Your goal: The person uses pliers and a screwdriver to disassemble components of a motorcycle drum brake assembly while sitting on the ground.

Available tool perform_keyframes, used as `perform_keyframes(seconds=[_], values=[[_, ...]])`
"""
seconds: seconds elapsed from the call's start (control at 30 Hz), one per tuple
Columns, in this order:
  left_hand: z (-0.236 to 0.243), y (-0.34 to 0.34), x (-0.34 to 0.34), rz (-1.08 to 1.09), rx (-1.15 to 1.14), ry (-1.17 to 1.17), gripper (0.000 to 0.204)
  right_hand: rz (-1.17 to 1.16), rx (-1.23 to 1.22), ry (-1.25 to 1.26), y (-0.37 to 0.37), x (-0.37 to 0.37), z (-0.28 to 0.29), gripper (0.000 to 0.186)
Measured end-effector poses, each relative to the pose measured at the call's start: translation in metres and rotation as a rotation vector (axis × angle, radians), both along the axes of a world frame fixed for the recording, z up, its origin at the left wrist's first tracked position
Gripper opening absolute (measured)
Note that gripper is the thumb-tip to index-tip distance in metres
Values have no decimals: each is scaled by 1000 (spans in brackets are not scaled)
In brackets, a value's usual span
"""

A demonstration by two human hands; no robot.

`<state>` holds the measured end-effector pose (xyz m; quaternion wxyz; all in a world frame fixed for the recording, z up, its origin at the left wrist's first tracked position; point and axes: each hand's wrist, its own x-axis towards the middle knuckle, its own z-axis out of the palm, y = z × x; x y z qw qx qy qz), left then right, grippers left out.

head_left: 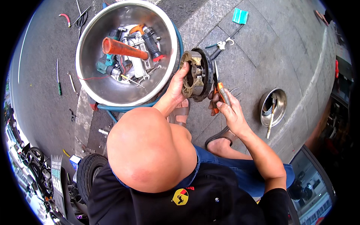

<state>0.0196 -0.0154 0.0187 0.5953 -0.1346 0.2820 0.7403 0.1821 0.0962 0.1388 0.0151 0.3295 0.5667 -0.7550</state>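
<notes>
Left hand [176, 88] has its grip clenched on the rim of a round brake drum plate with brake shoes [195, 74], held on edge above the paved ground, just beside the big steel basin [93, 80] full of tools. Right hand [228, 108] has its grip clenched on orange-handled pliers [219, 87], tip up against the plate's right side. Small steel bowl [275, 107] with a tool in it sits on the pavement to the right, second pliers [223, 45] lying beyond the plate.
</notes>
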Motion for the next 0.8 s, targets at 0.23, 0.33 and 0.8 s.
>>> perform_keyframes(seconds=[0.23, 0.33, 0.8], values=[[-2, 8, -8, -16, -35, 40, 56, 34, -60, 44, 6, 9, -30, 28], [-8, 12, -12, -13, -130, 119, 57, -55, -271, 50, 10, 15, -45, 29], [30, 30, -1, 3, -282, 464, 59, -278, -622, 130, 20, 28, -62, 38]])
